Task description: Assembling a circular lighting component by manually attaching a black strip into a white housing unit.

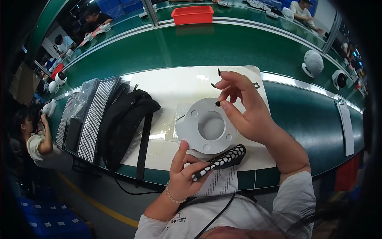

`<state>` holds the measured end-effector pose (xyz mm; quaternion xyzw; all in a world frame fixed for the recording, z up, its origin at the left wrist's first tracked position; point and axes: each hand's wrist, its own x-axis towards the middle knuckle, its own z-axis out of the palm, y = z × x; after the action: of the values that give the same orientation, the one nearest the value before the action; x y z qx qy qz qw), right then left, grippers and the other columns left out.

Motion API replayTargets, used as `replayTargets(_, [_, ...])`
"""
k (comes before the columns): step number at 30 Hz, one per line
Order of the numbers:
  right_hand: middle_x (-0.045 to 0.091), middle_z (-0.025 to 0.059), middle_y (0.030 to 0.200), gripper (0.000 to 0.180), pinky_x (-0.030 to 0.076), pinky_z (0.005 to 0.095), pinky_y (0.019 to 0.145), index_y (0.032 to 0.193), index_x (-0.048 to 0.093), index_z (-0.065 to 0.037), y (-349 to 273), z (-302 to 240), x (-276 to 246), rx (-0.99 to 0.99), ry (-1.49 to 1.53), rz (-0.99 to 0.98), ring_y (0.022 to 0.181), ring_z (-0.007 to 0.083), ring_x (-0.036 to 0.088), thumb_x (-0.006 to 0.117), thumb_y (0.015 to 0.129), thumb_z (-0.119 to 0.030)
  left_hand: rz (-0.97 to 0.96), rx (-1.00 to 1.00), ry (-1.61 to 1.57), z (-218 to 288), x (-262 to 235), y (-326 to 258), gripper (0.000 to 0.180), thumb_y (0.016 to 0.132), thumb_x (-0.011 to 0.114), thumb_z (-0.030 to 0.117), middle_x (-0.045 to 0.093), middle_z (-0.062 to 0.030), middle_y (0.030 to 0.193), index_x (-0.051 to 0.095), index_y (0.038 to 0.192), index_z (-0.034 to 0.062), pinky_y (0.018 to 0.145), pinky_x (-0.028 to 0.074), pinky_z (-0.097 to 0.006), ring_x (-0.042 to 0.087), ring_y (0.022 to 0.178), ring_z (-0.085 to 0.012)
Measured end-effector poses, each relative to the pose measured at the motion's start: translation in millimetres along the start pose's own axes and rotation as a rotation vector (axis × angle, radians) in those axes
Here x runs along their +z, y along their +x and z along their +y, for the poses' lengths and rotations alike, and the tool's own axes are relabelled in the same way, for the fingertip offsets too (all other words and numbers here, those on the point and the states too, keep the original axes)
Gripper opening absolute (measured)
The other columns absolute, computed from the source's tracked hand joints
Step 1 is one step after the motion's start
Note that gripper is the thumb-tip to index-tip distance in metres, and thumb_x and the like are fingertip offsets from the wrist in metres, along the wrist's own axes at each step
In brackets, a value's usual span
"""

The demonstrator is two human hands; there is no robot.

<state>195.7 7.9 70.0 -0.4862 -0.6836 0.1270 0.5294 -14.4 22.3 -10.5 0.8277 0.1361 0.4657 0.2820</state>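
Observation:
A white ring-shaped base [190,131] with a large round hole lies on the white work board, small round recesses spaced along its ring. My left hand [181,173] is closed on a black sheet of pads [223,160] dotted with white oval gaps, below the base; its index fingertip touches the base's lower left edge. Over the base's upper right, my right hand [246,105] has its thumb against a small black pad [217,104] at the ring. Two more dark pads seem stuck to its raised fingertips. The thumb and other fingers are bent.
A black fabric bag [127,113] with a strap lies left of the base, beside white-dotted black sheets [97,115] and clear plastic. The white board [167,83] rests on a green bench. Beyond are a red bin [192,15], a white fan [312,63] and several people working.

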Motion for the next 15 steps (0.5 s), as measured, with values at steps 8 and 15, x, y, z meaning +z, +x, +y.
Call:
replayTargets(8, [0.043, 0.0086, 0.108, 0.059, 0.041, 0.0247, 0.074, 0.128, 0.030, -0.011, 2.8, 6.4, -5.8, 0.191, 0.369, 0.044, 0.078, 0.0089, 0.049, 0.048, 0.075, 0.007, -0.051, 0.023, 0.028, -3.2, 1.6, -1.1, 0.030, 0.056, 0.073, -0.004, 0.020, -0.0197, 0.140, 0.061, 0.083, 0.0023, 0.064, 0.045, -0.025, 0.054, 0.063, -0.0142])
replayTargets(15, [0.038, 0.0086, 0.113, 0.065, 0.043, 0.0238, 0.076, 0.131, 0.025, -0.011, 2.5, 4.5, -7.5, 0.252, 0.405, 0.008, 0.083, 0.0106, 0.049, 0.049, 0.074, 0.010, -0.049, 0.015, 0.025, -3.4, 1.3, -2.2, 0.030, 0.056, 0.074, -0.003, 0.021, -0.0187, 0.140, 0.061, 0.083, 0.0022, 0.064, 0.044, -0.026, 0.053, 0.062, -0.0144])
